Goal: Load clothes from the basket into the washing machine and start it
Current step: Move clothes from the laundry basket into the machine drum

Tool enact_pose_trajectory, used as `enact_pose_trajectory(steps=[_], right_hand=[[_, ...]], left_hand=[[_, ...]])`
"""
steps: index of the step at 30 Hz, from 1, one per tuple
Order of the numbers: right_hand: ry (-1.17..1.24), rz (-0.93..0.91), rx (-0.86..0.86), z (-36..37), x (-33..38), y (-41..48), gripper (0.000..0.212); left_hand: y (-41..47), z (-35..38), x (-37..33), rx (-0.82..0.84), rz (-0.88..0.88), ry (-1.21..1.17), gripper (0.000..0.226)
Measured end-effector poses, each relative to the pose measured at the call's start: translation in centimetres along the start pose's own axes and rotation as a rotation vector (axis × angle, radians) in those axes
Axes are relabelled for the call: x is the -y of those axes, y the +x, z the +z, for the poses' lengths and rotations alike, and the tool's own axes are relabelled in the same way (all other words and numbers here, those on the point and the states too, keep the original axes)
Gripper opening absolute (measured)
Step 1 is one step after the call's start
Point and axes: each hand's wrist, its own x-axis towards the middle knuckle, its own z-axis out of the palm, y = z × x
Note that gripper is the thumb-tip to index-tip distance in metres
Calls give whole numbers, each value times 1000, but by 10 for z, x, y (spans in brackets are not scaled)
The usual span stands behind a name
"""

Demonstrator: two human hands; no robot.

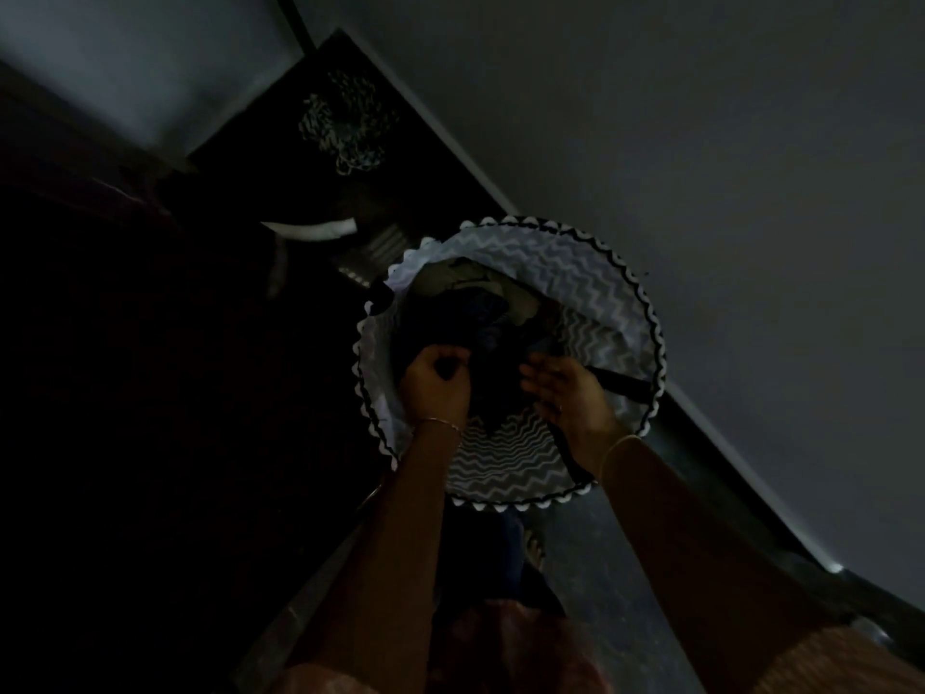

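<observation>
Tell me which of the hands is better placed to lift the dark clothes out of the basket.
Probably the left hand: it is curled closed on the dark clothes inside the basket. The right hand is open beside them.

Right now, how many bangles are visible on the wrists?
2: one thin gold bangle on the left wrist, one thin gold bangle on the right wrist, both above the round zigzag-patterned fabric basket. The dim light may hide others.

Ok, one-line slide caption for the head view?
Both hands, left hand and right hand, reach into dark clothes inside a zigzag-patterned laundry basket.
</observation>
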Motion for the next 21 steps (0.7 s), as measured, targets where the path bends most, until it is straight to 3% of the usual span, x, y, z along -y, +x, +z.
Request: enact_pose_trajectory(steps=[3, 5, 8, 12, 18, 21], right_hand=[[-109, -122, -68, 5, 7, -24, 30], [-204, -247, -89, 7, 12, -41, 34], [-393, -386, -43, 9, 20, -66, 63], [-622, -526, -12, 11, 31, -90, 92], [-958, -531, 81, 17, 60, -130, 128], [-1012, -533, 129, 21, 61, -155, 140]], left_hand=[[-29, -12, -32, -11, -15, -166, 16], [-50, -24, -59, -17, -41, -294, 16], [-75, -42, -98, 20, -100, -418, 17], [-103, -66, -144, 218, -200, -537, 17], [-145, -112, -200, 256, -199, -768, 27], [-164, -134, -225, 313, -219, -848, 21]])
